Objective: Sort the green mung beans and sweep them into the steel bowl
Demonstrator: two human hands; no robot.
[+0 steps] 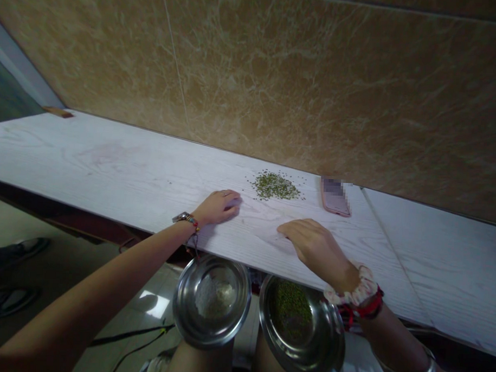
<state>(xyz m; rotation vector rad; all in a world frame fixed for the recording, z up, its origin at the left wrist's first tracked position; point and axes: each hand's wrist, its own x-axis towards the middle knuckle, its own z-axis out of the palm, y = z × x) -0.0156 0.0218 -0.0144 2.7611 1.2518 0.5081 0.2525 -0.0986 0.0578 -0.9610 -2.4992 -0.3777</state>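
Note:
A loose pile of small green beans (275, 186), which look like mung beans, is spread on the white wood-grain tabletop (151, 172). My left hand (219, 206) rests on the table just left of the pile, its fingers stretched out and the thumb apart, holding nothing. My right hand (311, 240) is lower right of the pile, palm down, with fingers and thumb drawn together. Anything between those fingertips is too small or hidden to name. Below the table edge, one steel bowl (178, 308) has pale contents; another steel bowl (335, 341) holds green beans.
A phone in a pink case (336, 202) lies right of the beans, near the marbled wall (276, 89). A brown block (58, 112) sits at the far left corner. Both bowls are above my legs. A black cable (129, 334) and another person's shoes (12, 300) show at lower left.

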